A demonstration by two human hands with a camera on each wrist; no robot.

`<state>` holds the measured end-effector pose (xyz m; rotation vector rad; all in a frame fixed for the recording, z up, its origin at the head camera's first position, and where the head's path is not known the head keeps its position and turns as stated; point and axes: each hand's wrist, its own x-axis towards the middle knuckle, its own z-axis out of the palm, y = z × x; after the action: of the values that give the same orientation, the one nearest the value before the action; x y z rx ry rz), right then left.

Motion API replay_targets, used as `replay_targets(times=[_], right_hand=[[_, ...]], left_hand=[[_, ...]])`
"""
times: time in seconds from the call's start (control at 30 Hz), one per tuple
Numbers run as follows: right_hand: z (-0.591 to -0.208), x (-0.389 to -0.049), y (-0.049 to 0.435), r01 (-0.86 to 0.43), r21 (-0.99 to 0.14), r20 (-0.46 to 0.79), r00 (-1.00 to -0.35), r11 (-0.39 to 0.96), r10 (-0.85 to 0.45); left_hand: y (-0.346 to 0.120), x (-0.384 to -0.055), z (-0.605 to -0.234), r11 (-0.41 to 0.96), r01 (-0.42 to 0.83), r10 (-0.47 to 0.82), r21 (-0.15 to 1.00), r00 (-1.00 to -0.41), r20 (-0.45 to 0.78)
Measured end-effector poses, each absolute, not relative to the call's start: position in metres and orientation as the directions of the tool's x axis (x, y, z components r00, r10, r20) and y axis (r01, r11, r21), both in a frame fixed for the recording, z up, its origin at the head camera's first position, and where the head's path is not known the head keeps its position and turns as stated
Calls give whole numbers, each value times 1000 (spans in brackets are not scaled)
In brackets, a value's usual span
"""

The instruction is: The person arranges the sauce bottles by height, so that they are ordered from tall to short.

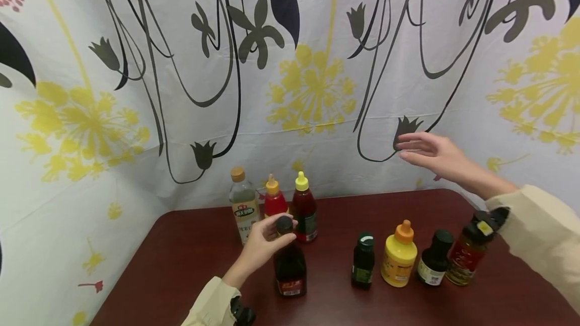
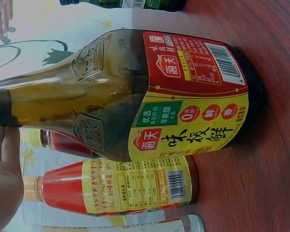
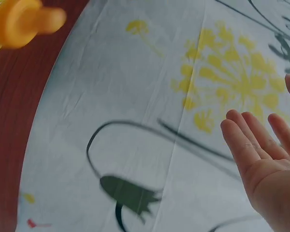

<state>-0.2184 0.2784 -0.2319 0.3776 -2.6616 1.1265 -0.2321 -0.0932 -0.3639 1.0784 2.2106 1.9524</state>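
The left hand [image 1: 263,238] grips the dark sauce bottle [image 1: 290,268] at the capped neck, thumb and fingers curled around it; the far fingertips are partly hidden behind the cap. The dark sauce bottle stands upright over the table [image 1: 181,265], left of its middle; whether its base bears fully on the surface cannot be determined. The right hand [image 1: 428,152] is raised at the right, fingers extended and slightly parted, holding nothing; the right wrist view cuts it off at the edge. Behind the left hand, the red squeeze bottle [image 1: 275,202] has its lower part obscured in the head view, between the clear bottle [image 1: 244,205] and the yellow-tipped bottle [image 1: 304,213]. To the right stand the green-capped bottle [image 1: 363,265], the yellow bottle [image 1: 400,260], the black-capped bottle [image 1: 433,263] and the red-labelled jar [image 1: 466,258], its top masked by the wrist device [image 1: 491,223]. In the right wrist view, the yellow bottle is blurred and mostly out of frame.
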Motion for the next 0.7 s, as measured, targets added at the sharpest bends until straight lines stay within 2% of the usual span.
replay_targets(times=[0.13, 0.3, 0.57, 0.7], right_hand=[[-245, -208, 309, -324, -660, 340, -933, 678, -115], [-271, -193, 350, -225, -632, 309, -951, 742, -25], [-319, -177, 382, -37, -630, 131, -990, 776, 59], [-333, -172, 386, -27, -637, 71, -997, 770, 24]], left_hand=[[-94, -232, -365, -2, 474, 482, 881, -771, 416], [-94, -232, -364, -3, 458, 479, 889, -780, 403], [-94, -232, -365, -22, 470, 480, 883, -769, 422], [-94, -233, -364, -17, 467, 482, 884, -771, 416]])
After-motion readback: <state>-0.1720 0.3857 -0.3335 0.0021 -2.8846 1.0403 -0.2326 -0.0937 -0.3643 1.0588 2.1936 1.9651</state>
